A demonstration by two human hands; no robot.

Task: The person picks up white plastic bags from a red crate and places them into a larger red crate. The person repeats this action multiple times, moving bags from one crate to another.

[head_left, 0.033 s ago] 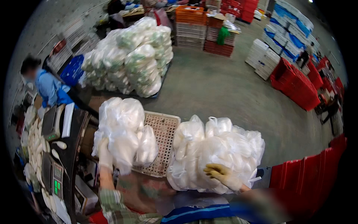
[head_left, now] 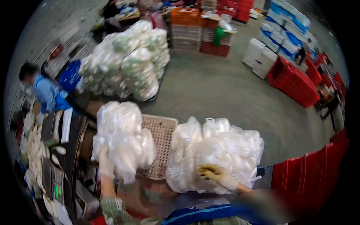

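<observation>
My left hand (head_left: pixel 105 161), in a pale glove, grips the side of a pile of white, filled plastic bags (head_left: pixel 120 131) at lower left, its fingertips partly hidden in the film. My right hand (head_left: pixel 215 174), in a glove with yellowed fingers, is open against a larger pile of similar bags (head_left: pixel 234 152) on the right. Between the two piles shows a cream perforated plastic crate (head_left: pixel 161 142). Just left of my left hand, a dark bench (head_left: pixel 77 138) carries long white vegetables (head_left: pixel 35 144) and a scale with a lit display (head_left: pixel 56 180).
A co-worker (head_left: pixel 47 92) in blue is at the left. A tall bagged stack (head_left: pixel 123 60) stands ahead on a pallet. Red crates (head_left: pixel 307 176) are at lower right, others (head_left: pixel 290 84) farther back beside white boxes (head_left: pixel 283 28). Orange crates (head_left: pixel 185 17) are stacked at the back.
The whole view has shifted slightly, with the background moving left. My right hand appears a little farther left on the bags, and the left pile sits slightly lower in the picture.
</observation>
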